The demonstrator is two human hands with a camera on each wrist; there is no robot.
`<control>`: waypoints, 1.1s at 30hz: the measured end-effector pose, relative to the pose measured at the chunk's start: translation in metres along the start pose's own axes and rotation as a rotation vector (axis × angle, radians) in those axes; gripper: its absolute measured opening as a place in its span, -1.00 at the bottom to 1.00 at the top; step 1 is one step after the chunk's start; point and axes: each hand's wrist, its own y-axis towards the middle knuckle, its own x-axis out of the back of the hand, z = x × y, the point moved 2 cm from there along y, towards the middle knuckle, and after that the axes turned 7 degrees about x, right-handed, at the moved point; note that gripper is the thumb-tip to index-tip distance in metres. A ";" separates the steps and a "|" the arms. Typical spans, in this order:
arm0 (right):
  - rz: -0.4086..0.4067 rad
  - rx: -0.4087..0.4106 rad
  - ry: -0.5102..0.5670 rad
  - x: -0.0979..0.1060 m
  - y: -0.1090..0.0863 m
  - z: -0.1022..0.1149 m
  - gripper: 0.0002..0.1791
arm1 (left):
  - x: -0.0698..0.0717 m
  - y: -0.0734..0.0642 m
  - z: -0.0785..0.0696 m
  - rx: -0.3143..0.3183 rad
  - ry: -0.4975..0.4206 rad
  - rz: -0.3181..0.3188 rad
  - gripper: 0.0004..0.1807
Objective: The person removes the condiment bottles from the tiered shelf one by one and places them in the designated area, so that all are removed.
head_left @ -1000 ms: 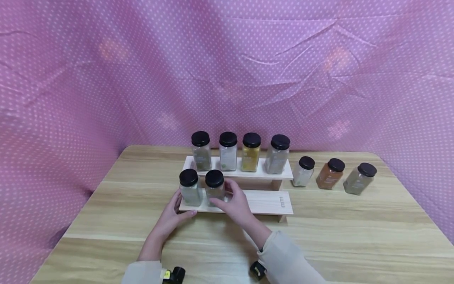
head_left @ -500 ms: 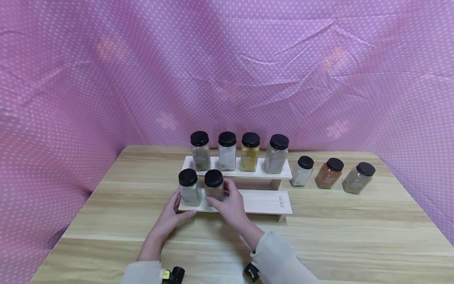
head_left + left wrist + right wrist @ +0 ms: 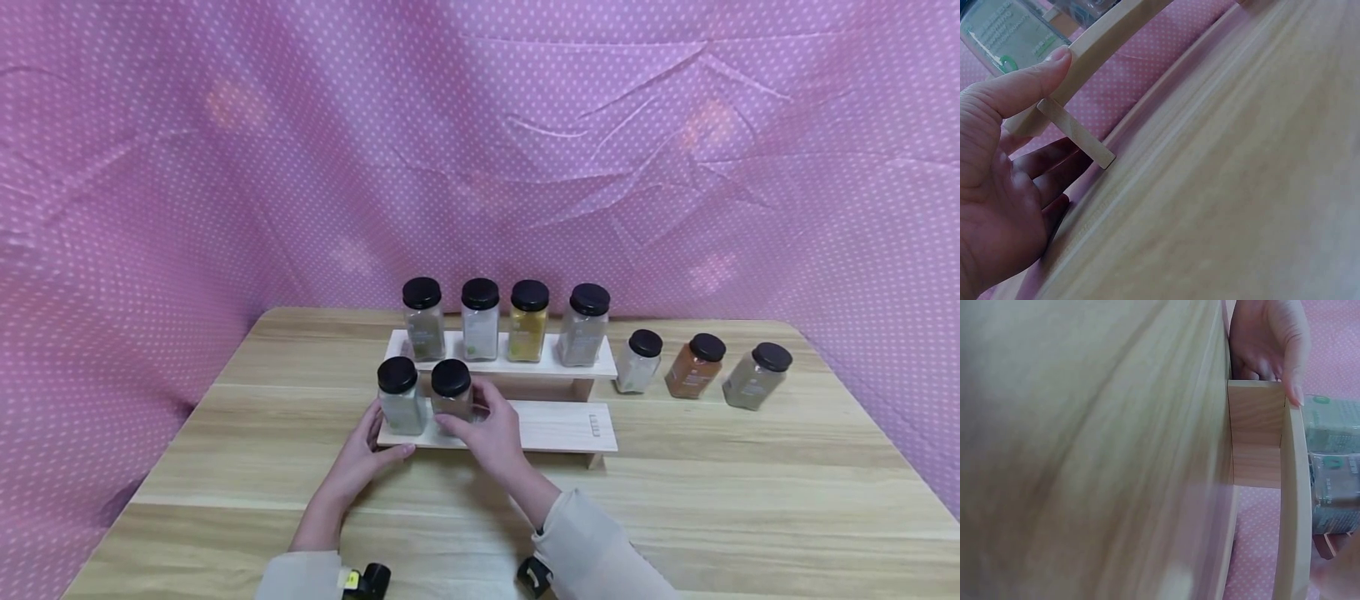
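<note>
A two-tier wooden spice rack (image 3: 558,427) stands on the table. My left hand (image 3: 357,460) holds the left end of its lower tier. In the left wrist view the thumb (image 3: 1047,72) lies on the board's front edge, with the other fingers behind the short leg (image 3: 1079,134). Just above that thumb stands a black-lidded jar of pale green spice (image 3: 403,410). Beside it on the lower tier is a brown spice jar (image 3: 452,402), upright, which my right hand (image 3: 491,429) grips from the right with thumb in front. Only part of the right hand shows in the right wrist view.
Several black-lidded jars line the upper tier, among them a yellow one (image 3: 528,333). On the table right of the rack stand a pale jar (image 3: 638,371), an orange-red jar (image 3: 692,375) and a grey-green jar (image 3: 752,385). A pink dotted cloth (image 3: 480,167) hangs behind.
My right hand and sleeve have shifted slightly left, still around the brown spice jar. The left hand, the rack and the other jars stay in place.
</note>
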 end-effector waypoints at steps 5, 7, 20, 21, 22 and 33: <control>0.022 0.000 0.009 0.001 -0.002 -0.001 -0.41 | 0.000 0.000 0.000 0.002 0.004 0.001 -0.03; 0.032 -0.011 0.014 0.002 -0.003 0.000 -0.40 | 0.000 0.000 0.000 0.002 0.002 0.000 -0.03; 0.072 0.016 0.083 0.025 -0.011 0.033 -0.47 | -0.001 -0.001 0.001 0.027 0.014 -0.008 -0.01; 0.077 0.021 0.080 0.028 -0.011 0.030 -0.47 | -0.001 0.000 0.001 0.031 0.019 -0.010 0.00; 0.081 0.027 0.074 0.030 -0.011 0.026 -0.47 | 0.000 0.000 0.001 0.036 0.024 -0.013 0.01; 0.070 -0.022 0.085 0.064 -0.015 0.014 -0.43 | 0.000 0.001 0.002 0.056 0.044 -0.018 0.03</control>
